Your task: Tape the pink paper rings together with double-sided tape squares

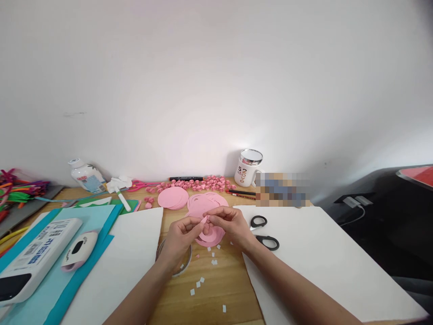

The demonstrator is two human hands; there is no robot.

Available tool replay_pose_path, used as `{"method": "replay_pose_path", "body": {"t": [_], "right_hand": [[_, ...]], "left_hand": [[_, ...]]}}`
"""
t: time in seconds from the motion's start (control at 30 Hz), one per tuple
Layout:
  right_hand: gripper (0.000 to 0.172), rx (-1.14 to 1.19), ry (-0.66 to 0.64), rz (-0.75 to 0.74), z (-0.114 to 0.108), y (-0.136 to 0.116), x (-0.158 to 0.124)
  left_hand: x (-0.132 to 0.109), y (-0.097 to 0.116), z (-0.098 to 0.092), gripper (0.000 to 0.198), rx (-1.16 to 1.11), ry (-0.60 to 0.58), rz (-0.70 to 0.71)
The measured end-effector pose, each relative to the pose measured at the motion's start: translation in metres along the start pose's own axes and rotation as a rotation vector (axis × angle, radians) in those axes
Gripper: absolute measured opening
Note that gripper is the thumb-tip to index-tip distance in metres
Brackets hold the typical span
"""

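A small piece of pink paper is pinched between the fingertips of my left hand and my right hand. Beneath the fingers lie pink paper cut-outs with curved edges. A stack of pink paper discs sits just to their left. Under my left hand shows part of a roll of clear tape. Small white squares are scattered on the wooden table in front. Behind the cut-outs are many small rolled pink paper roses. Scissors with black handles rest beside my right wrist.
White sheets cover both sides. On the left are a long white box-shaped device, a small white-and-pink device, teal paper and a bottle. A mug, pencils and a marker stand or lie behind.
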State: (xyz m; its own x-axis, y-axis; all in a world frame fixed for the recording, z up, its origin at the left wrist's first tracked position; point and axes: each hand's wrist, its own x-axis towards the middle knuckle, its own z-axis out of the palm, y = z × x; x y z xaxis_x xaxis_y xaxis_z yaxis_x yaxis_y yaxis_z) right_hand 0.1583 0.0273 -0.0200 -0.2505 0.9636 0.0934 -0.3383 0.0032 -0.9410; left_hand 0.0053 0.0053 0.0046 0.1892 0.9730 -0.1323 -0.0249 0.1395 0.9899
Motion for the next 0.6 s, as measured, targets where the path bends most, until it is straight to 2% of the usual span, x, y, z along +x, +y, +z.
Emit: {"method": "replay_pose_path", "body": {"t": [0.13, 0.37, 0.5, 0.6], "right_hand": [[0.016, 0.06, -0.071, -0.001, 0.0022, -0.0012, -0.0008], [0.016, 0.003, 0.012, 0.01, 0.0017, -0.0014, -0.0003], [0.021, -0.025, -0.023, 0.01, 0.0013, -0.0009, -0.0005], [0.022, 0.015, -0.042, 0.022, 0.0017, -0.0006, -0.0011]], "left_hand": [[-0.0012, -0.0004, 0.0003, 0.023, 0.005, -0.02, 0.004], [-0.0003, -0.0011, 0.0, 0.022, -0.018, -0.033, -0.003], [0.0002, -0.0001, -0.0004, 0.021, -0.03, -0.004, -0.007], [-0.0001, -0.0008, -0.0009, 0.022, -0.036, -0.032, -0.005]]}}
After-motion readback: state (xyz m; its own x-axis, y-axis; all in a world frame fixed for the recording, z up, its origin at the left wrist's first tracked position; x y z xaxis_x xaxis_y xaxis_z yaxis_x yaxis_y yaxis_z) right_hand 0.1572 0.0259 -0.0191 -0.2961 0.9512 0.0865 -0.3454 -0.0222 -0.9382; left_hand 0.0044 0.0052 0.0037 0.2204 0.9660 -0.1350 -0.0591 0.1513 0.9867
